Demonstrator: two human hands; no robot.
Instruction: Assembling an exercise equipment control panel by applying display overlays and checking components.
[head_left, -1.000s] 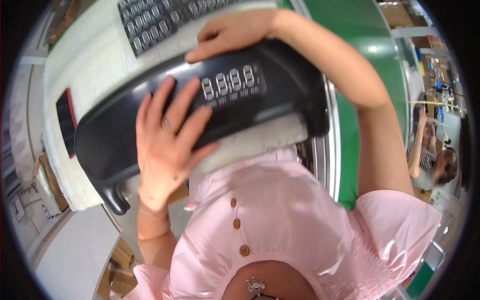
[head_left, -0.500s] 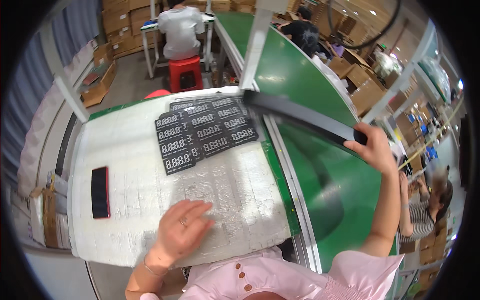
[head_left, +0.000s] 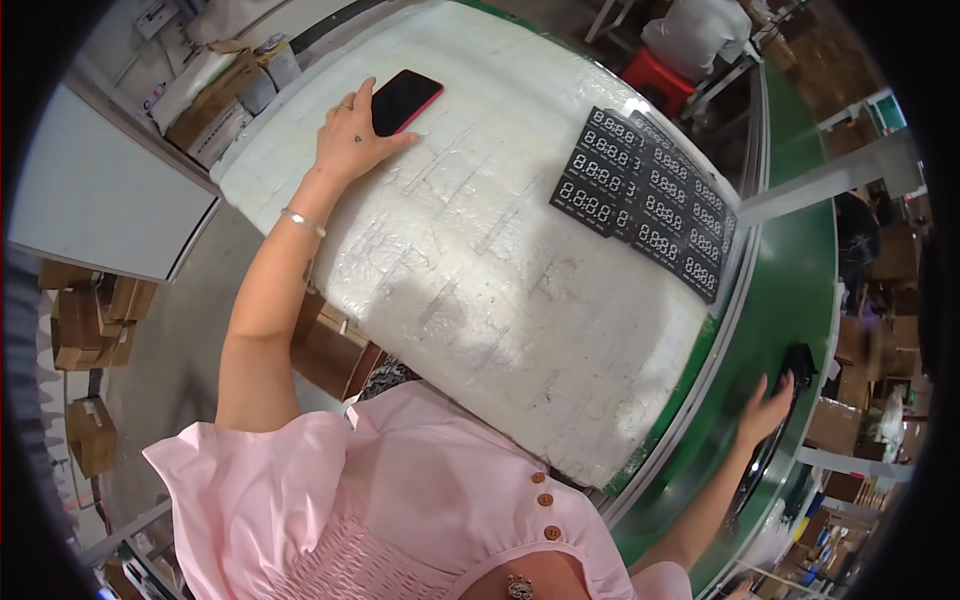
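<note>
My left hand (head_left: 352, 140) is spread at the near end of a black phone with a red edge (head_left: 407, 101). Its fingers lie along one side of the phone and the thumb by the other; the phone rests flat on the white padded table (head_left: 500, 300). My right hand (head_left: 766, 412) has its fingers apart over the green conveyor belt (head_left: 690, 490), beside a long black glossy strip-like part (head_left: 797, 372). Part of that strip is hidden behind the hand and forearm. Overlapping black sheets with white digit shapes (head_left: 650, 195) lie on the table, away from both hands.
A metal rail (head_left: 690, 405) runs between table and belt. At the far side, a person in a white top (head_left: 697, 35) sits on a red stool (head_left: 655, 80). A white post (head_left: 830, 180) rises at the right. Cardboard boxes (head_left: 92, 435) stand on the left.
The view has turned left. My left hand has moved to the phone. My right hand has lowered the long black part from above the sheets to the belt's right side and loosened its fingers.
</note>
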